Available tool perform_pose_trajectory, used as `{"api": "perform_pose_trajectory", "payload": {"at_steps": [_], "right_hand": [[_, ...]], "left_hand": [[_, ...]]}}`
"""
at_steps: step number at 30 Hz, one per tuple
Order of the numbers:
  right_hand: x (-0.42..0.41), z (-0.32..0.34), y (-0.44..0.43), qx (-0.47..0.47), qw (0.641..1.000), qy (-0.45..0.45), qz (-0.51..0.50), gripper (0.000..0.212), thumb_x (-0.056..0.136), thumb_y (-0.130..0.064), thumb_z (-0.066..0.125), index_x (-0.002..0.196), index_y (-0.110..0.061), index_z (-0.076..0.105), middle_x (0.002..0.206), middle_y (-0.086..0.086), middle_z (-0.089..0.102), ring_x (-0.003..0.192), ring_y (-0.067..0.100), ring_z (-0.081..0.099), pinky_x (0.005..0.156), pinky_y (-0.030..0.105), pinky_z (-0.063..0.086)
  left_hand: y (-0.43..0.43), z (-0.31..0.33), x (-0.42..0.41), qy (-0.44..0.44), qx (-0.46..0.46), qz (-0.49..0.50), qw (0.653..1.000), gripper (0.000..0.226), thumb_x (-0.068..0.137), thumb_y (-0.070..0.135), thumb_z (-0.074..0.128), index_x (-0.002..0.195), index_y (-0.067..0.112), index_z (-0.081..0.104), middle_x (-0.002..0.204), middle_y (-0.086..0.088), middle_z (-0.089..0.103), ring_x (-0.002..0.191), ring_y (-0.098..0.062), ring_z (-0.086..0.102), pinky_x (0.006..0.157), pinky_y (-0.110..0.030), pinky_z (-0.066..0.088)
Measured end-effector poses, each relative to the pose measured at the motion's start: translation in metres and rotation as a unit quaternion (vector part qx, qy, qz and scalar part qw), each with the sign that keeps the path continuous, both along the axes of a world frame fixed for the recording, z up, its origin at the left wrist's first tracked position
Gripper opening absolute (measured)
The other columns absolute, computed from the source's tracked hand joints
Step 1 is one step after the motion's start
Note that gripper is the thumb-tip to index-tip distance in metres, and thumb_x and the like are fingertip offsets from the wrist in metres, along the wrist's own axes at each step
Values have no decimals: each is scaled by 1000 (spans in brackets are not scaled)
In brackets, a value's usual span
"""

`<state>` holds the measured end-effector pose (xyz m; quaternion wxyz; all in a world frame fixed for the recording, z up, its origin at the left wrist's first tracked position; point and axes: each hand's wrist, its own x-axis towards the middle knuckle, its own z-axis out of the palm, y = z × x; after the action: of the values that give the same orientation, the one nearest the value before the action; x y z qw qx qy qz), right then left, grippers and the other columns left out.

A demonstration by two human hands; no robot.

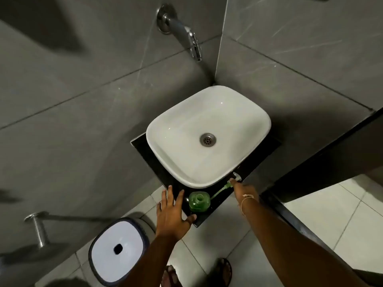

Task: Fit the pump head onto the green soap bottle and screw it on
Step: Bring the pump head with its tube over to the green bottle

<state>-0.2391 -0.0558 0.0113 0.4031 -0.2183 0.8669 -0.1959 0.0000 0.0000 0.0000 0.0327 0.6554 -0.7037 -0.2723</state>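
Note:
A green soap bottle (199, 202) stands upright with its neck uncapped on the black counter (219, 200), just in front of the white basin. The pump head (237, 177) lies on the counter to the bottle's right, white at the top, its greenish tube (220, 191) pointing back at the bottle. My right hand (244, 191) reaches to the pump head, fingertips touching it; whether they grip it is hidden. My left hand (173, 211) hovers open, fingers spread, right beside the bottle on its left, thumb near the bottle's base.
The white basin (165, 129) fills most of the small counter. A chrome tap (182, 32) juts from the grey tiled wall above. A white-lidded bin (119, 248) stands on the floor at lower left, a metal rail (39, 226) on the left wall, a dark partition (310, 177) to the right.

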Motion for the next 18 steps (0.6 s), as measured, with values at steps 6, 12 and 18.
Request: {"api": "perform_pose_trajectory", "payload": {"at_steps": [6,12,18], "right_hand": [[5,-1,-13,25,1000,-2,-2,71,76,-61,65,114,-2,62,122,20,65,99,43,68,85,52,57],[12,-10,-21,13,999,-16,-32,54,75,-52,70,95,-2,65,109,19,69,83,42,71,76,52,60],[16,1,-1,-36,983,-99,-151,41,75,-47,75,78,-9,61,87,9,58,80,38,65,73,46,57]], "left_hand": [[-9,-9,-4,62,-7,15,998,86,73,66,68,146,42,30,164,-9,-3,149,-31,-7,117,-57,16],[-13,-17,-5,104,-19,20,994,75,69,65,72,136,46,44,164,-10,0,149,-32,-6,116,-58,17],[-14,-22,-3,104,-18,28,994,71,69,66,71,132,42,51,164,-10,-2,149,-32,-11,117,-61,11]]}}
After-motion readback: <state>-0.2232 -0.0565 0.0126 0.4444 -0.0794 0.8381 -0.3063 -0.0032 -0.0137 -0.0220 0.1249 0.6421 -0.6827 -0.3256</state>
